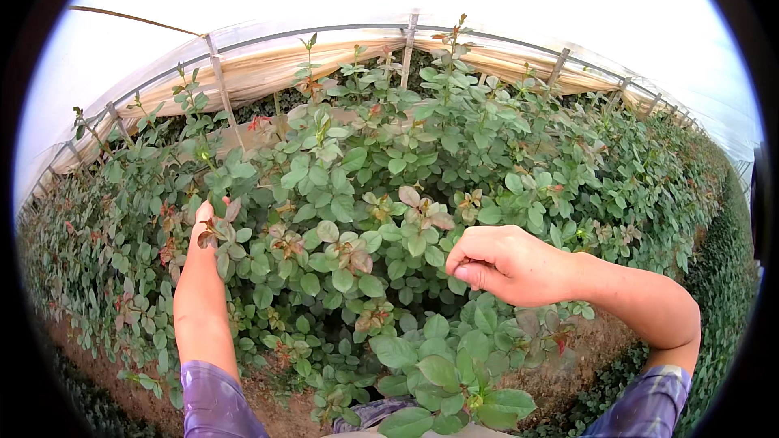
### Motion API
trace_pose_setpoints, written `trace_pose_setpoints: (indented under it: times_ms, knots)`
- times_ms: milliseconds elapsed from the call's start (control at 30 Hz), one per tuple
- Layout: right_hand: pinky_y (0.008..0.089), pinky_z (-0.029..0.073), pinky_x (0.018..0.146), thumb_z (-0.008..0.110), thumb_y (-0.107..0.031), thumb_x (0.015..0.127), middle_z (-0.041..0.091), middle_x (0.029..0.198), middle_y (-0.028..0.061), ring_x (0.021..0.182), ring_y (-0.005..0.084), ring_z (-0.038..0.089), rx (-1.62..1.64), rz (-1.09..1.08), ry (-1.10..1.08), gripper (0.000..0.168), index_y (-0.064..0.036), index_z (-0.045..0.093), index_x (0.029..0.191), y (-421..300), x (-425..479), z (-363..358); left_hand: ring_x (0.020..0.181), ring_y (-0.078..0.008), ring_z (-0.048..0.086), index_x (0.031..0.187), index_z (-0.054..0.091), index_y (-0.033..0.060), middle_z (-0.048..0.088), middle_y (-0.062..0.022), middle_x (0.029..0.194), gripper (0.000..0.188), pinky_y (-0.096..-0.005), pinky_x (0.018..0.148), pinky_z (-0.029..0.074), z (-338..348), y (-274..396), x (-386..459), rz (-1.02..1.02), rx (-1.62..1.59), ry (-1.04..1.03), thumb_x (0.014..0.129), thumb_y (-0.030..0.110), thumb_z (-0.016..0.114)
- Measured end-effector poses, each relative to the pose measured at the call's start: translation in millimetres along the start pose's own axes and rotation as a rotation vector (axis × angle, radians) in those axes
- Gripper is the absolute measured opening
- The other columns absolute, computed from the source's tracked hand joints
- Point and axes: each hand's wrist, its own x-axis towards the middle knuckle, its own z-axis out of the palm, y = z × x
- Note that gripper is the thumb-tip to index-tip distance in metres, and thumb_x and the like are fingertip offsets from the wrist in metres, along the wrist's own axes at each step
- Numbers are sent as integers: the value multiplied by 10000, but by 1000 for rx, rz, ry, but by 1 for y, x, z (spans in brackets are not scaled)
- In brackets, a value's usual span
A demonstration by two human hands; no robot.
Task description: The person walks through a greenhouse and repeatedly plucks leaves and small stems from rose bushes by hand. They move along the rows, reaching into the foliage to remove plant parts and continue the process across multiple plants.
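Note:
Dense rose bushes with green and reddish leaves fill the view before me. My left hand [210, 212] reaches into the foliage at the left, close to a stem with a green bud [205, 157]; leaves cover most of its fingers, so its hold cannot be made out. At the right, my right hand [508, 264] is above the leaves with its fingers curled in and the thumb against them; nothing shows in it. Below it, near my body, stands a leafy rose shoot [475, 398]. A reddish-leaved shoot [420, 213] rises between the hands.
Wooden posts [409, 52] and a dark pipe [328, 27] run along the back, with gathered tan sheeting [261, 76] under a pale plastic cover. Bare soil [280, 404] shows low down. Another row of plants [724, 280] lies at the right.

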Motion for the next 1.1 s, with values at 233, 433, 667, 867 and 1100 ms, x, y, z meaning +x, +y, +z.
trace_pose_setpoints:
  times_ms: [233,433,667,867,1100]
  knots:
    - [333,550,710,583,7,1005,638,939,86,775,166,662,163,47,83,128,7,643,1118,20,-27,7,774,-242,659,922,625,-9,683,-123,865,344,-389,757,529,8,18,-139,642,219,224,1051,284,499]
    - [306,532,694,623,51,949,627,929,77,756,167,655,170,-251,-39,123,8,668,1056,-26,3,41,924,-153,706,1135,564,39,732,-101,1110,218,-301,841,564,-81,18,-467,607,141,-25,1128,251,514]
    - [328,542,732,710,23,875,652,927,93,807,211,657,-6,-437,-206,166,-7,690,1037,-114,36,85,992,-244,728,1168,657,20,760,-114,1036,234,-381,895,567,-193,-79,-656,142,644,-300,1022,204,666]
    - [430,553,836,758,-230,964,656,1003,142,944,340,660,-134,-692,-508,231,-18,698,1034,-237,93,147,1012,-164,704,1214,680,12,745,-77,1110,244,-348,904,564,-287,-123,-646,195,490,249,1004,136,681]
    - [472,545,881,618,-320,1045,660,1006,188,995,385,663,-280,-691,-735,329,-1,693,1073,-330,185,293,1033,-187,704,1316,629,-27,701,-129,1291,298,-326,873,579,-410,-101,-499,559,252,421,1024,4,577]
